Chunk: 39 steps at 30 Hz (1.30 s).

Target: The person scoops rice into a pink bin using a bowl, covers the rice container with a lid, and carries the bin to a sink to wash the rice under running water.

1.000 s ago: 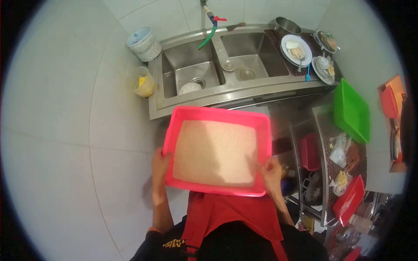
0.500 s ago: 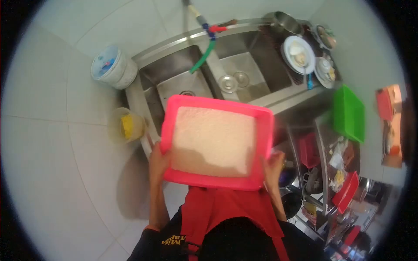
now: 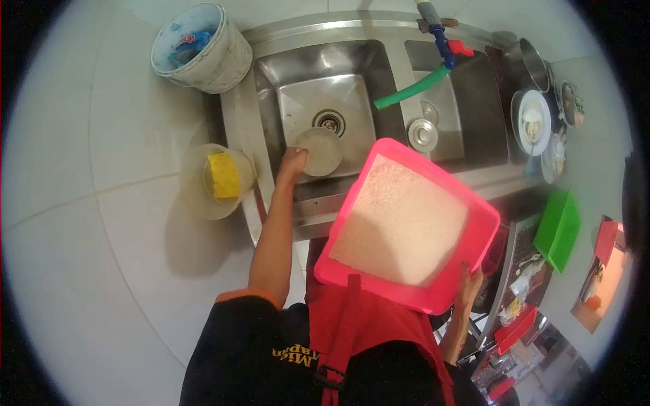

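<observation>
My left hand (image 3: 294, 164) reaches over the left sink basin (image 3: 305, 101). Its fingers close on the edge of a round, pale, shallow dish (image 3: 321, 154) beside the drain. At the lower right corner of a pink plastic tray (image 3: 443, 298), my right hand (image 3: 467, 287) grips the rim. The tray tilts in front of my red apron, overlapping the sink's front edge in this view. Inside it lies a wide layer of pale, fine-grained food (image 3: 399, 216), partly in shadow.
A green hose (image 3: 414, 88) with a red valve hangs between the basins. Left of the sink are a white bucket (image 3: 233, 64) and a clear tub (image 3: 237, 177) with a yellow sponge. Plates (image 3: 531, 122), a metal pot (image 3: 531, 64) and a green tray (image 3: 558, 233) stand at the right.
My left hand has let go of the pink tray and taken hold of the round dish in the left basin. The tray, now only in my right hand, has swung right and turned.
</observation>
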Tool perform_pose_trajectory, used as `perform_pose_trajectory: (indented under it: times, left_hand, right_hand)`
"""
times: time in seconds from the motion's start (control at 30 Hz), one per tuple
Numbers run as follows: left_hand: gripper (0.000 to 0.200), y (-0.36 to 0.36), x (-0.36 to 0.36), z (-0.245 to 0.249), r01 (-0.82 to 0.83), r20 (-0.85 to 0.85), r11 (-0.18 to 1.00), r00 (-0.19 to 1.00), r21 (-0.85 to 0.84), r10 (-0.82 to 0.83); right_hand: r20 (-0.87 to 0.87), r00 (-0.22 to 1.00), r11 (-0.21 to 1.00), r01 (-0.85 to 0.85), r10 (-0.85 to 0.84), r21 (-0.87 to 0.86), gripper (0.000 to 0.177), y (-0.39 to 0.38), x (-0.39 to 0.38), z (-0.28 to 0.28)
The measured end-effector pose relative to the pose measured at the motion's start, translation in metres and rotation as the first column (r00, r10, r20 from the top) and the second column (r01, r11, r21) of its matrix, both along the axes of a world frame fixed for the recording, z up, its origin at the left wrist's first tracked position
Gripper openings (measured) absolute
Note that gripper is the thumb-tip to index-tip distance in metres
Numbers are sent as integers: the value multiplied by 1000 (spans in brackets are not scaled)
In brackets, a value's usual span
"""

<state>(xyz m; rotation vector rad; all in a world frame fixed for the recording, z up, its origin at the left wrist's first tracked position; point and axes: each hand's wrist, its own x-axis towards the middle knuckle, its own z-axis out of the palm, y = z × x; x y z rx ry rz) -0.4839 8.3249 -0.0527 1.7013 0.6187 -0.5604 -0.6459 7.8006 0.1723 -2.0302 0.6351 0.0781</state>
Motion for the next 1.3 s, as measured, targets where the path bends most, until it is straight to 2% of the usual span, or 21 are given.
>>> perform_pose_trajectory:
  times: [0.03,0.07,0.1,0.17,0.2,0.27,0.3,0.37,0.47,0.57,0.63,0.67,0.77,0.87,0.93,1.0,1.07,1.13,1.17,1.23,1.3]
  left_hand:
    - [32,-3,6,-49,-148,-132,987,979,67,156]
    - [36,-7,13,-72,-282,-249,947,916,152,313]
    - [36,-14,15,-75,-282,-247,949,918,144,310]
    - [51,-32,13,-78,-196,-396,953,876,232,277]
    - [51,-38,14,-96,-191,-398,956,877,224,269]
    - [50,-39,11,-144,-229,-421,889,815,396,397]
    - [50,-37,9,-132,-217,-426,894,818,392,386]
    - [46,-25,7,-90,0,-389,944,911,330,136]
    - [45,8,-14,-260,-178,-327,972,919,154,221]
    - [42,-20,18,-146,-506,-343,862,806,25,483]
    - [40,-35,34,-59,-462,-325,887,837,9,440]
    - [37,-40,37,-35,-433,-305,901,858,3,413]
    - [34,-24,30,-15,-348,-235,933,918,-89,320]
    - [35,-14,17,64,-268,-165,959,954,-91,251]
    - [33,-18,5,146,-206,-74,977,975,58,210]
    - [37,-13,-16,184,-271,59,955,962,120,266]
    - [36,-11,-27,236,-250,105,947,967,201,233]
    - [35,3,-35,263,-269,151,951,957,151,246]
    - [35,-2,-34,285,-256,156,954,960,153,232]
    - [36,-13,-28,332,-255,189,920,960,298,205]
    - [37,-22,-18,352,-268,218,918,953,293,209]
  right_hand:
    - [-3,1000,1000,-11,11,0,34,3,2,3]
    - [-4,1000,1000,-25,25,2,34,3,5,6]
    - [0,1000,1000,-24,24,-6,34,-1,4,3]
    - [39,997,997,-70,71,-25,34,-9,4,-6]
    - [39,997,997,-65,66,-34,34,-10,6,-4]
    - [11,1000,998,27,-28,61,34,3,7,1]
    - [8,999,998,38,-39,55,34,7,8,4]
    - [10,1000,999,4,-4,50,37,9,13,8]
    - [-62,998,998,-1,-3,-56,36,2,10,5]
    - [-61,997,998,51,-53,-32,35,7,12,10]
    - [-95,995,999,28,-30,-22,35,11,18,19]
    - [-89,995,999,41,-43,-22,35,11,19,18]
    - [-45,995,996,86,-85,26,33,14,22,20]
    - [-111,993,999,48,-49,-8,32,21,33,37]
    - [-128,991,998,44,-48,-33,32,18,35,36]
    - [-130,990,999,50,-50,1,33,8,29,21]
    - [-134,989,997,72,-69,21,33,2,24,21]
    - [-84,994,992,81,-72,99,33,10,32,31]
    - [-87,996,999,26,-24,24,34,-1,24,17]
    - [-45,999,999,16,-14,36,33,-3,25,19]
    - [-4,1000,998,-5,6,61,33,-6,24,17]
